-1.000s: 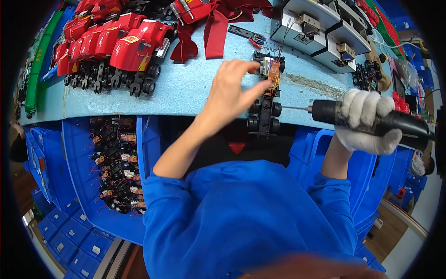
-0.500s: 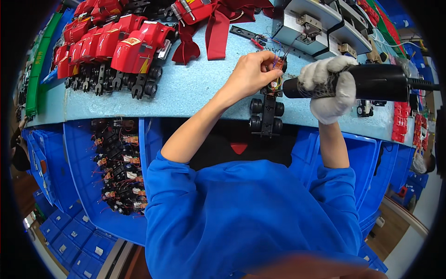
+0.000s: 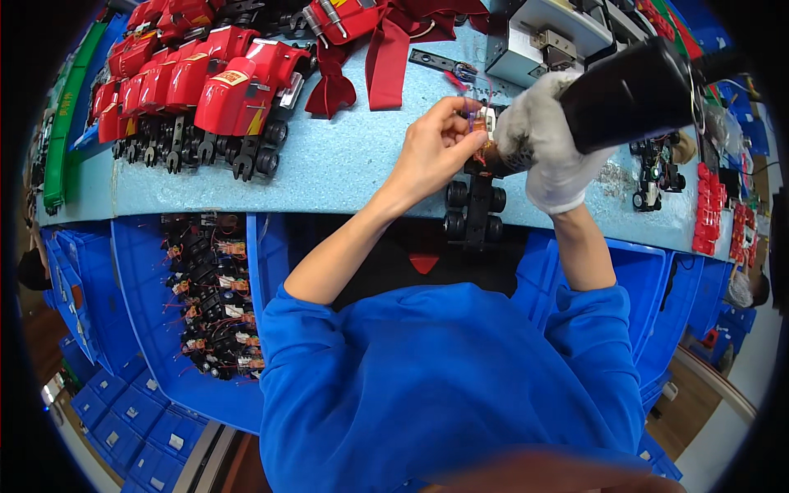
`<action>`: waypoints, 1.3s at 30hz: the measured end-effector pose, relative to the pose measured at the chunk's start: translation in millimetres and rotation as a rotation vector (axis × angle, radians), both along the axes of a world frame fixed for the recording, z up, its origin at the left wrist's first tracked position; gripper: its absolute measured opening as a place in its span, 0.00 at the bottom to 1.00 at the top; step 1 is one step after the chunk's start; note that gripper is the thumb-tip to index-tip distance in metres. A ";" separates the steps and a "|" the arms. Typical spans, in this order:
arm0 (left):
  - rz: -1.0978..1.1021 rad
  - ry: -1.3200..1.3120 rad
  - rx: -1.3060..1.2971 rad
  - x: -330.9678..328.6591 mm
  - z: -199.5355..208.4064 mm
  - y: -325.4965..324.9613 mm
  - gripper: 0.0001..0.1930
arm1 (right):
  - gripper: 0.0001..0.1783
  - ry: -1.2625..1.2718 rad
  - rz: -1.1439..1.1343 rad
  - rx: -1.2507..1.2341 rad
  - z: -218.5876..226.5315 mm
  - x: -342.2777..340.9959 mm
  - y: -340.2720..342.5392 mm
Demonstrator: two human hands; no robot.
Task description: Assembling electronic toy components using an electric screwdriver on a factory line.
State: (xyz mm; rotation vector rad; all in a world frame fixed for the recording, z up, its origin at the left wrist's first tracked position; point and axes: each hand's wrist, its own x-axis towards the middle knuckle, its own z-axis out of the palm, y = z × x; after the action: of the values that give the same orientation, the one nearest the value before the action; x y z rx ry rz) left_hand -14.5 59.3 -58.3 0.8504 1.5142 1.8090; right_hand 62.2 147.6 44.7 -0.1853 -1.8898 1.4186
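My right hand (image 3: 559,152), in a white-grey knit glove, wraps round a black corded power tool (image 3: 629,94). The tool tilts down to the left, its front end close to the chassis; its tip is hard to make out. My bare left hand (image 3: 436,148) pinches an orange-brown circuit board (image 3: 479,123) with thin red and purple wires. This board sits at the far end of a black toy truck chassis (image 3: 474,201), whose wheels rest near the bench's front edge. A white part (image 3: 491,119) shows beside the board.
Red toy truck bodies (image 3: 226,99) on black chassis crowd the left of the bench (image 3: 329,177). Dark red cloth (image 3: 386,70) lies behind my left hand, with a grey metal fixture (image 3: 534,49) to its right. A blue bin (image 3: 152,329) of wired chassis stands lower left.
The power tool has swung up at its corded end, and its front end has come in beside the circuit board. My left hand has shifted slightly left and down, still pinching the board.
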 end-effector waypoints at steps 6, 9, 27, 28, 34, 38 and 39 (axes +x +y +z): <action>0.007 -0.179 0.072 12.1 -1.6 -16.4 0.15 | 0.05 0.090 0.247 -0.060 -4.6 21.4 -5.7; 0.033 -0.037 0.014 16.7 -0.4 -22.2 0.18 | 0.22 0.284 0.381 -0.132 -19.3 43.2 4.4; -0.026 0.534 0.014 5.9 -7.2 -21.7 0.26 | 0.14 0.268 -0.002 -0.409 29.3 -38.6 160.9; -0.046 0.570 -0.026 7.1 -6.0 -23.0 0.27 | 0.14 0.227 0.135 -0.292 25.5 -25.0 167.4; -0.012 0.646 0.021 8.6 -9.2 -19.1 0.30 | 0.16 0.372 0.172 -0.385 35.9 38.1 93.3; -0.034 0.697 0.051 9.5 -6.4 -11.9 0.30 | 0.17 0.383 0.182 -0.366 37.2 62.1 64.0; -0.030 0.701 0.039 9.8 -6.9 -14.0 0.30 | 0.18 0.388 0.161 -0.393 34.4 60.6 57.9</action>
State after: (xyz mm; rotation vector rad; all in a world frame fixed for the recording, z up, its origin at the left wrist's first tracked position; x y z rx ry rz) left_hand -4.7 45.4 -65.2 1.6330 1.8563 1.5949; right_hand 122.8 205.4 79.1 0.0561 -1.3262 1.7818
